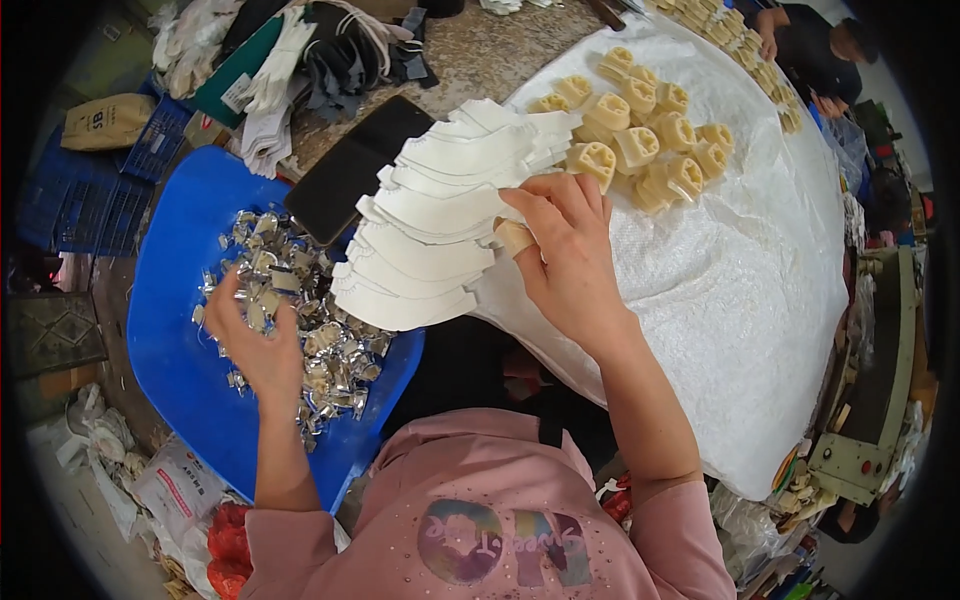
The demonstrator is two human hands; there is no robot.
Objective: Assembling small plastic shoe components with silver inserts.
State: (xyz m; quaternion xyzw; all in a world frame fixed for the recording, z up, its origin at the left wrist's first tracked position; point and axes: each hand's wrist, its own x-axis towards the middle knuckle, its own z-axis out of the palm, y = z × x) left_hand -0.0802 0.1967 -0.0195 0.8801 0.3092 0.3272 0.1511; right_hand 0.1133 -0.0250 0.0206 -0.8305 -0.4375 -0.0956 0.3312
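My left hand (258, 345) reaches into a blue plastic tub (165, 330), its thumb and fingers apart over a heap of small shiny silvery metal pieces (335, 365) with beige parts among them. Overlapping white curved paper pieces (425, 235) fan out at the middle. At their right edge is my right hand (560, 235), thumb and index finger closed on one of the paper pieces; a tan wrap covers the thumb. Behind that hand, cream rolled bundles (640, 145) sit piled on a white plastic sheet (740, 290).
A black phone-like slab (350, 165) lies between tub and papers. White and grey gloves (335, 70) hang at the back left, near blue crates (95, 205). Another person (815, 50) is at the far right, by more cream bundles. A green metal frame (865, 400) stands right.
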